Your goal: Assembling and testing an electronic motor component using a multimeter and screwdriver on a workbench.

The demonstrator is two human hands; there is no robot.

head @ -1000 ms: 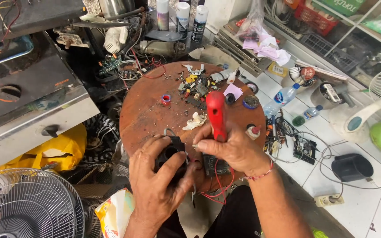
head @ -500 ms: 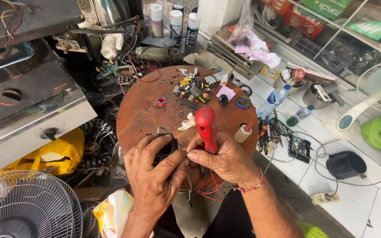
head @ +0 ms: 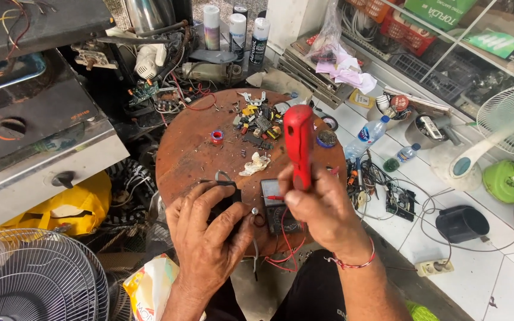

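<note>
Red screwdriver (head: 298, 145) was gripped tight in right hand (head: 319, 211), tip down; left hand (head: 209, 238) was closed over black part (head: 226, 202) on table (head: 188, 154). Screw-driving judged underway; steady downward pressure needed.

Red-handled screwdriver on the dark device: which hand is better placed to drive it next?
Right. The right hand already wraps the red-handled screwdriver, upright over the dark device; the left hand steadies that device.
</note>
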